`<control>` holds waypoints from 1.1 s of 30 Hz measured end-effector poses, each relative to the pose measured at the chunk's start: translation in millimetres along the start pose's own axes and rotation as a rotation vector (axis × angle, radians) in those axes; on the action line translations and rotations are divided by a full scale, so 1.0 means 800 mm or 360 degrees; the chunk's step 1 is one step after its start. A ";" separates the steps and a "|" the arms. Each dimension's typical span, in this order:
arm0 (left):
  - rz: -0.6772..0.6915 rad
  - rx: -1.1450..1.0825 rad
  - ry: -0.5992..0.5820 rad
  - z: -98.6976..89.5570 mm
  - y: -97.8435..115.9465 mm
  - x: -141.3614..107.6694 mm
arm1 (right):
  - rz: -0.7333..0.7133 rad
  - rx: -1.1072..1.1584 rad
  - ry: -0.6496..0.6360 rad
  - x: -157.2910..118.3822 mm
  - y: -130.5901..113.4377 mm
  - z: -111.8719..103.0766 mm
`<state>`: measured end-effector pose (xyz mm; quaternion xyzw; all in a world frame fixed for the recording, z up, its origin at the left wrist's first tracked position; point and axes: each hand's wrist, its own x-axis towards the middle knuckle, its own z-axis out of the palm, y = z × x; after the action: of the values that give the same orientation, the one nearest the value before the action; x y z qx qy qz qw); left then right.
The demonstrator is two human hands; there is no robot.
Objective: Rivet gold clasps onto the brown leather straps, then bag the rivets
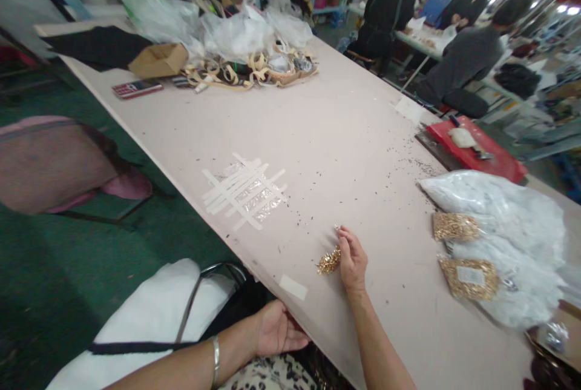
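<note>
My right hand (354, 258) rests on the table top, thumb and fingers pinched together. At its fingertips shows a small shiny piece (336, 228), too small to name. Beside the palm lies a little heap of gold metal pieces (327, 262), partly hidden by the hand. My left hand (278, 330) is at the table's near edge, palm up with its fingers stretched out and nothing in it. Between the two hands, a strip of white tape (293, 287) is stuck to the table (254, 123).
Crossed tape strips (247, 192) lie ahead. On the right are bags of gold pieces (469, 278), a large plastic bag (499, 208) and a red tray (476, 148). Plastic bags (240, 29) and a phone (137, 88) sit at the far end. People work at other tables behind.
</note>
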<state>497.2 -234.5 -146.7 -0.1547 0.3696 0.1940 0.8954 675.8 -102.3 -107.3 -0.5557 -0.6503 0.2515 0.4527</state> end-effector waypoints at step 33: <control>-0.0053 0.0018 -0.0042 0.006 -0.002 0.006 | 0.0390 0.0542 -0.0186 0.000 -0.006 0.017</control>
<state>503.6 -233.0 -146.8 -0.1532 0.3563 0.1789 0.9042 661.5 -101.4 -109.9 -0.5306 -0.5513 0.4426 0.4676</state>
